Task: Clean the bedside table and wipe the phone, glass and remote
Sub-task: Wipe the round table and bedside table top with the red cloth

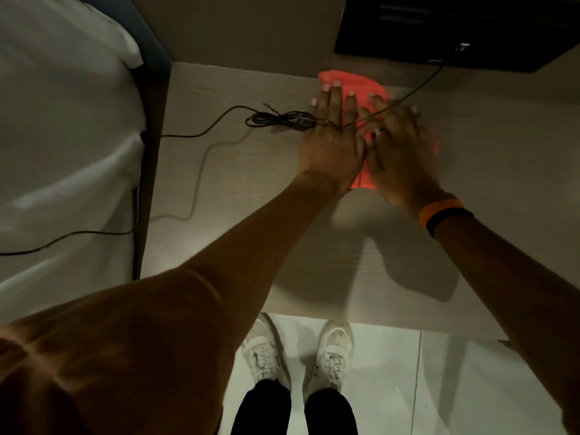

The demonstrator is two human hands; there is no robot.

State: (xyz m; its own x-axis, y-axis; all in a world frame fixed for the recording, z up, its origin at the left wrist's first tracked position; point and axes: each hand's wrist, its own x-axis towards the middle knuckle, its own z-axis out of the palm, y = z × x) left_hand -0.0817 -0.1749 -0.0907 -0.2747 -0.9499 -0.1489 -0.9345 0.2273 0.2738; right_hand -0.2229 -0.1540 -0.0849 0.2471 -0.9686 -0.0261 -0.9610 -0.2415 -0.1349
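Left hand and right hand lie flat with fingers straight, pressing side by side on the pink-orange cloth near the tabletop's far edge. Black cable runs across the fingers, with its coil just left of them. Mark on black wall unit is unreadable.
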